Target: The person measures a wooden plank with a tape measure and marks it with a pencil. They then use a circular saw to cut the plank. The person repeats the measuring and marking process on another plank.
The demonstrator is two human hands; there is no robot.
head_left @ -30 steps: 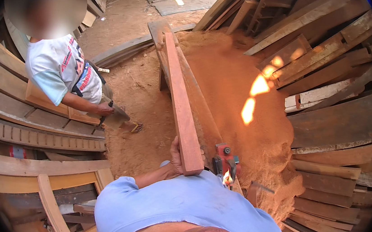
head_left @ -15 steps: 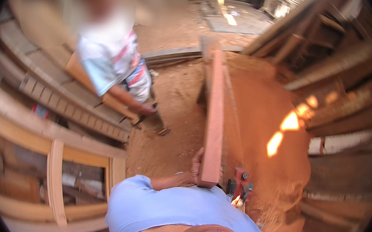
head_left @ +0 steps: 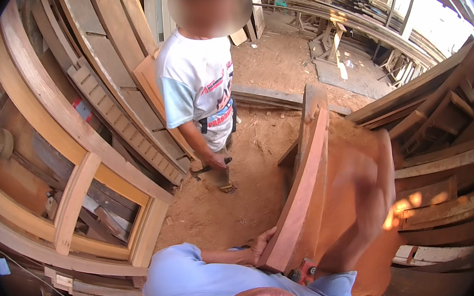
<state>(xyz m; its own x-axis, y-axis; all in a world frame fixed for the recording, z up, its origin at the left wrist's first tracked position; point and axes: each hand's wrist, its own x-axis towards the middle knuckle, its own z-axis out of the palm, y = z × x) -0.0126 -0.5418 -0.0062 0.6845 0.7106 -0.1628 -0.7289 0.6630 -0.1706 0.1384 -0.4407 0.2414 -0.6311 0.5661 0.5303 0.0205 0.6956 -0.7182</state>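
A long reddish wooden beam (head_left: 300,195) lies lengthwise on a narrow wooden bench (head_left: 315,98), pointing away from me. Around the left side of its near end, my left hand (head_left: 262,246) is closed. To the right of the beam, my right hand (head_left: 356,169) is raised over the sawdust, smeared by motion, so its fingers cannot be made out. Close to my body, just right of the beam's near end, sits a red and black power tool (head_left: 306,271), partly hidden.
At the left a co-worker (head_left: 196,92) stands facing the bench, a dark tool (head_left: 211,169) in one hand. Wooden frames (head_left: 75,200) lean at left. Boards (head_left: 449,164) are stacked at right. Reddish sawdust (head_left: 375,266) is heaped beside the bench. Planks (head_left: 371,23) rest on trestles behind.
My view has shifted, so the beam now appears slanted. My right hand, earlier hidden near the beam's near end, has come up and out to the right. The left hand stays on the beam.
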